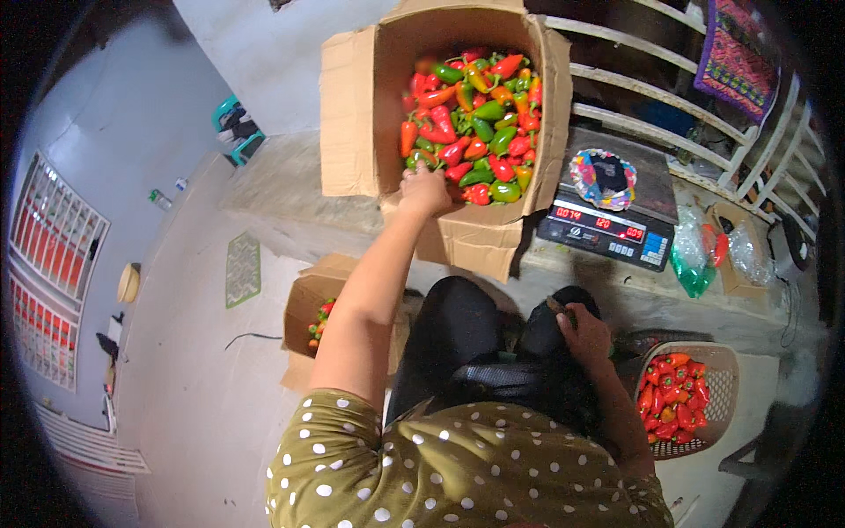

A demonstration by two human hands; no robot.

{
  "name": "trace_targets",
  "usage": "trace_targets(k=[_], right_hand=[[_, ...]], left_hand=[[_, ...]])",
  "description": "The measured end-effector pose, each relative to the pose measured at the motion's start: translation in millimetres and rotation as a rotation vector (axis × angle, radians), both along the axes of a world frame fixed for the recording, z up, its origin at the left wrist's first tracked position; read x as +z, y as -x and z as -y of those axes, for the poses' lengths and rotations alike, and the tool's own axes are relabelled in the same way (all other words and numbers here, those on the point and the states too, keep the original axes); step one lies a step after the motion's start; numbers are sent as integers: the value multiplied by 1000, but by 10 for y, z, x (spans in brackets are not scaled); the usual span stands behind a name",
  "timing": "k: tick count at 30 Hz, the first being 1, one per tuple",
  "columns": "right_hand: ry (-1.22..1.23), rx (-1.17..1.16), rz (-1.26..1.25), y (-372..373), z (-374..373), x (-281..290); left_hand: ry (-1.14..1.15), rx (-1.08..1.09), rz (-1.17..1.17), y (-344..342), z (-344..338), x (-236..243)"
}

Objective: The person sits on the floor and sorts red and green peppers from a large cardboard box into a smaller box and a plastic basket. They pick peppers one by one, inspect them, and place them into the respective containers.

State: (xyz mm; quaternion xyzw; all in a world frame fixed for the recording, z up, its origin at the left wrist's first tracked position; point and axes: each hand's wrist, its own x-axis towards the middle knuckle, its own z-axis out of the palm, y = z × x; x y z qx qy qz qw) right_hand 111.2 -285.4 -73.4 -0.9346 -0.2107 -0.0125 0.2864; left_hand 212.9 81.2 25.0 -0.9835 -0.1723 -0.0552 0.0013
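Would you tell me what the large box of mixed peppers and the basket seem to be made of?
The box looks like matte brown cardboard, judging by its folded-out flaps. The basket is probably moulded plastic, smooth and beige, given its even lattice of holes.

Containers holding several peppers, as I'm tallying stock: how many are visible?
3: large cardboard box ahead, smaller cardboard box at left, tan basket at right; others may be hidden.
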Motion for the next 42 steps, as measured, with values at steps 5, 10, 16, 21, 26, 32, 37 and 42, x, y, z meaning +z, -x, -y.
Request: trace_targets(k=[5,10,16,21,26,32,37,42], right_hand=[[-15,-40,-14,23,21,30],[-55,-39,70,25,-58,-64],[-98,-45,12,-11,-51,-22],[-413,156,-126,26,-320,363],[-343,262,-168,224,-574,900],[-245,295,95,267,-747,1000],[-236,299,189,276,-759,1033],[-231,314,190,290,-762,1059]], left_hand=[[-14,33,-113,-340,-171,-207],[1625,-39,398,57,-537,-67],[2373,-347,344,874,56,195],[2555,-442,70,1254,504,-241],[2108,-266,3,1456,941,-360],[1568,-354,77,1589,1143,-257],[1459,-291,64,1668,1187,-171],[1506,-279,30,1736,1204,-191]])
